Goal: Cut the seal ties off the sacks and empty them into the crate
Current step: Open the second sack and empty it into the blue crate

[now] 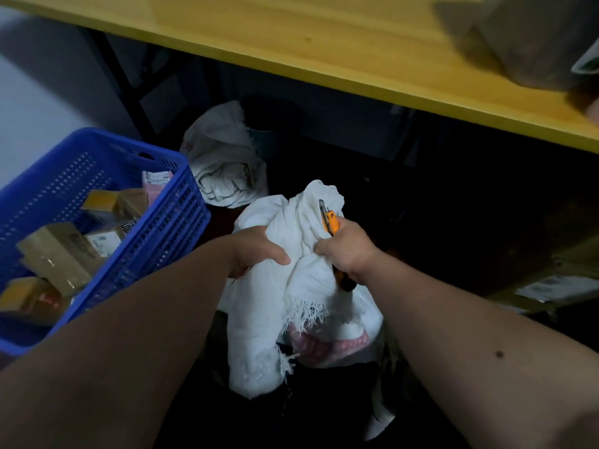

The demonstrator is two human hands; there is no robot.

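A white woven sack (291, 306) hangs crumpled in front of me, its frayed open edge facing down with pink lettering showing. My left hand (259, 251) grips the sack's upper left folds. My right hand (346, 251) pinches the sack's cloth and also holds orange-handled cutters (330, 220), blades pointing up. At the left stands a blue perforated plastic crate (181, 228) with several small cardboard boxes and a pink packet inside. No seal tie is visible.
Another crumpled white sack (223, 160) lies on the dark floor behind. A yellow wooden tabletop (324, 40) runs overhead across the top, with a blurred grey object at its right end. Dark shelving with paper labels stands at the right.
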